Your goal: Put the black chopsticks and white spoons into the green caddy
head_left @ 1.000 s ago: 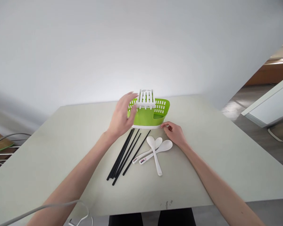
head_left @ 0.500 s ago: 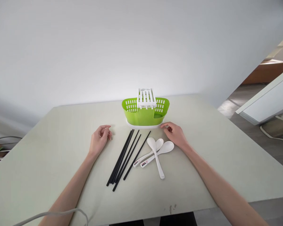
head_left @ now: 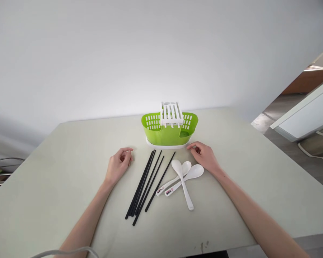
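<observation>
My left hand (head_left: 120,163) rests on the table left of several black chopsticks (head_left: 142,188). It is empty, with loosely bent fingers and the thumb apart from the index finger. On the other side, my right hand (head_left: 204,154) lies with its fingertips beside the white base tray (head_left: 167,146) of a green cutlery basket (head_left: 164,136); whether they touch it I cannot tell. Nothing is in this hand, and its fingers are loosely apart. Three white spoons, one a crossing spoon (head_left: 187,195), overlap between the chopsticks and my right forearm. A white slotted rack (head_left: 172,114) tops the basket.
The pale table (head_left: 70,172) meets a white wall (head_left: 161,53) behind the basket. A grey cable (head_left: 78,249) crosses my left forearm at the bottom edge. White furniture (head_left: 304,111) stands on the floor to the right.
The whole view has shifted slightly, so the hands, basket and cutlery appear a little further right and lower. Relative to the table, the things and hands look almost unchanged.
</observation>
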